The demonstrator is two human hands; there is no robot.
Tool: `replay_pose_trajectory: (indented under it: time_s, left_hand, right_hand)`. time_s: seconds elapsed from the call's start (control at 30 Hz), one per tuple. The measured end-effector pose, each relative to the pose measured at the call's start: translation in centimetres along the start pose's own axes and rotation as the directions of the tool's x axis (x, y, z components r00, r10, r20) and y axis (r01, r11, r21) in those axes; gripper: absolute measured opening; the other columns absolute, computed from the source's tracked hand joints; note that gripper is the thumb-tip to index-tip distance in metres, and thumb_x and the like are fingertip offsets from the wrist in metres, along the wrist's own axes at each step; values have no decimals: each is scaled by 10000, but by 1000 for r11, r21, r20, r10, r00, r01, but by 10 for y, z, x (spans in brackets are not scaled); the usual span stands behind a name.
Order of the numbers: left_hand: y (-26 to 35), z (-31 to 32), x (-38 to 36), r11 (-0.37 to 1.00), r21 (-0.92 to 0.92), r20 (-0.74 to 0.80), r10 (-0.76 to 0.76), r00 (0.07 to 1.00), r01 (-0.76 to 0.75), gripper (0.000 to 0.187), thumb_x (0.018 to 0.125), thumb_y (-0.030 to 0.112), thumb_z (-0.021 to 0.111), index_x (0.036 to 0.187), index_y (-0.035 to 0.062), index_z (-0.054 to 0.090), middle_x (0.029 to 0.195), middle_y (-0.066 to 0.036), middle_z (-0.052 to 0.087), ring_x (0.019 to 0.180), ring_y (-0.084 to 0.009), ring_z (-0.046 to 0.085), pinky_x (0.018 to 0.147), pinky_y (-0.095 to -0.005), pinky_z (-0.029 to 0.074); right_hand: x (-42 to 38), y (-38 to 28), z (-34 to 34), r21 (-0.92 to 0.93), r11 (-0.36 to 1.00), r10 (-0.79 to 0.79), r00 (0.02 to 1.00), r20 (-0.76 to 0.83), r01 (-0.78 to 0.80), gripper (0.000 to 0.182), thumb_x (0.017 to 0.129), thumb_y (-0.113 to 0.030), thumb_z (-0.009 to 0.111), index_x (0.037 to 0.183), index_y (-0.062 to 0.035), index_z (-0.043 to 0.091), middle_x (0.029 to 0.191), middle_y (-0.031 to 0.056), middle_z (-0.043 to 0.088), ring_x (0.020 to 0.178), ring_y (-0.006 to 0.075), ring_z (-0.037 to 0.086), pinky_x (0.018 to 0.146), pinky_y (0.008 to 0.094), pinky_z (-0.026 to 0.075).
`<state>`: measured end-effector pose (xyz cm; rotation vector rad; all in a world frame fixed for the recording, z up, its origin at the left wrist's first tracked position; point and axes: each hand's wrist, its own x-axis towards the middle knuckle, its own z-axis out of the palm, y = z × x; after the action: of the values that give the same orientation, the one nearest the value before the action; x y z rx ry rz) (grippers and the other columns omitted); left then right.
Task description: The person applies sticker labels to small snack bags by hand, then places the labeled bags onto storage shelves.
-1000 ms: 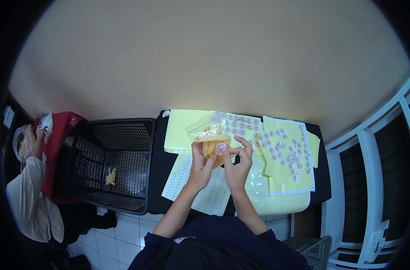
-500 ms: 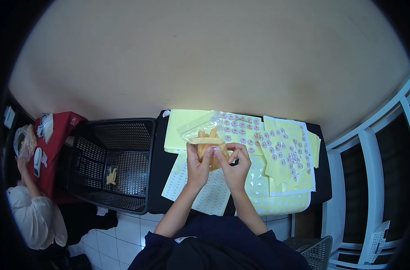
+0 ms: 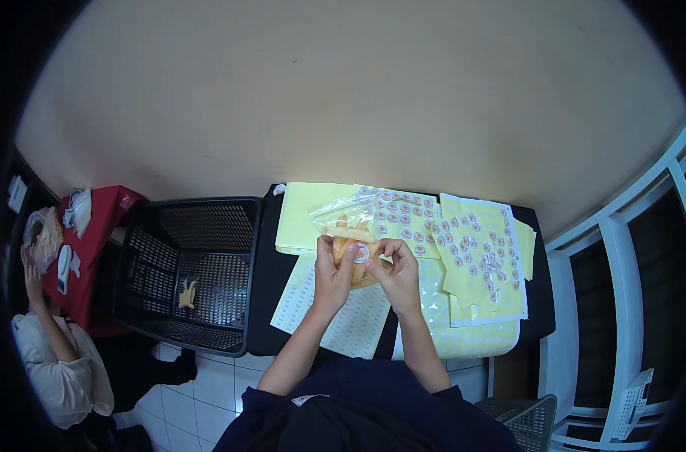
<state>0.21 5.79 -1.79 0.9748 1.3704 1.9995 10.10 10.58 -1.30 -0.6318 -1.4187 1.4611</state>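
A clear plastic bag point(image 3: 346, 215) of pale yellow stick-shaped pieces is held up over the table between my two hands. On its front lies a round white sticker point(image 3: 361, 253) with an orange and red print. My left hand point(image 3: 331, 277) is closed around the bag's left side, its thumb by the sticker's left edge. Closed on the right side of the bag, my right hand point(image 3: 397, 275) has its thumb and fingertips at the sticker's right edge. The bag's lower part is partly hidden by my hands.
Yellow sheets with round stickers point(image 3: 479, 256) and a sheet of small labels point(image 3: 292, 305) lie on the black-covered table point(image 3: 537, 320). To the left stands a black crate point(image 3: 254, 264) with a small yellowish bundle point(image 3: 187, 294) inside. A co-worker point(image 3: 60, 369) is beside a red-covered table point(image 3: 94, 248).
My hands have parted slightly, and the sticker's printed face now shows on the bag. The bag has shifted a little right. The co-worker's hand has moved at the plastic bag on the red table.
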Motion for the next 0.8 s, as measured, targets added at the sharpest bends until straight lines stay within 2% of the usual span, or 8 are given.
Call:
replay_pose_trajectory:
  time_s: [0.03, 0.1, 0.23, 0.37, 0.43, 0.57, 0.7, 0.8]
  left_hand:
    - [1, -1, 0, 1000, 0, 40, 0, 999, 0, 289, 842, 113, 493, 1042, -38, 350, 991, -137, 486, 911, -153, 488, 787, -263, 396]
    - [5, -1, -1, 1000, -1, 81, 0, 997, 0, 304, 839, 109, 498, 1053, -37, 340, 1009, -136, 474, 926, -154, 481, 793, -266, 396]
    - [12, 0, -10, 999, 3, 258, -39, 965, 40, 412, 817, 100, 532, 1117, -24, 277, 1110, -142, 393, 1041, -175, 414, 868, -287, 357]
    - [15, -3, -18, 996, -10, 352, -80, 932, 89, 495, 800, 93, 550, 1164, -16, 231, 1160, -142, 341, 1116, -188, 348, 930, -302, 304]
    - [16, -5, -22, 995, -6, 363, -87, 928, 95, 502, 801, 87, 544, 1172, -16, 222, 1166, -140, 336, 1118, -190, 348, 932, -302, 302]
    - [14, -11, -31, 984, -74, 362, -124, 924, 161, 487, 809, 81, 520, 1186, -20, 229, 1182, -140, 340, 1113, -197, 361, 931, -301, 302]
    - [9, -9, -35, 991, -74, 262, -91, 961, 114, 446, 820, 88, 500, 1184, -20, 265, 1164, -140, 378, 1089, -193, 390, 917, -293, 315]
    - [5, -15, -42, 979, -113, 213, -143, 967, 169, 407, 827, 93, 495, 1171, -19, 307, 1135, -137, 418, 1049, -178, 423, 894, -285, 335]
  right_hand:
    - [0, -3, -1, 66, 995, 72, 997, 14, -73, 307, 675, -26, 670, 761, -69, 378, 867, 49, 477, 823, 91, 473, 716, 233, 417]
    - [1, -4, -4, 70, 996, 58, 998, -12, -57, 304, 679, -28, 670, 773, -65, 383, 865, 49, 488, 812, 88, 482, 699, 223, 424]
    - [-5, -8, -6, 48, 999, -1, 994, -112, 7, 286, 695, -29, 668, 789, -55, 398, 848, 51, 518, 771, 77, 505, 632, 193, 441]
    - [-16, -13, -5, 7, 1000, 1, 987, -162, 1, 273, 721, 1, 633, 781, -62, 374, 812, 59, 519, 741, 82, 509, 672, 198, 445]
    - [-22, -12, -3, 22, 1000, -9, 980, -198, 14, 285, 699, -34, 669, 791, -49, 399, 832, 64, 528, 736, 76, 516, 624, 191, 452]
    - [-32, -12, -4, -17, 1000, -11, 979, -202, 8, 285, 698, -33, 670, 793, -46, 401, 841, 65, 533, 744, 79, 521, 635, 191, 452]
    - [-43, -13, -3, -38, 999, 15, 995, -99, -19, 320, 687, -38, 678, 841, -47, 397, 900, 70, 527, 815, 93, 511, 685, 220, 451]
    - [-50, -13, -1, -84, 995, 47, 998, -50, -51, 361, 674, -45, 687, 882, -48, 393, 949, 80, 517, 880, 114, 506, 730, 249, 444]
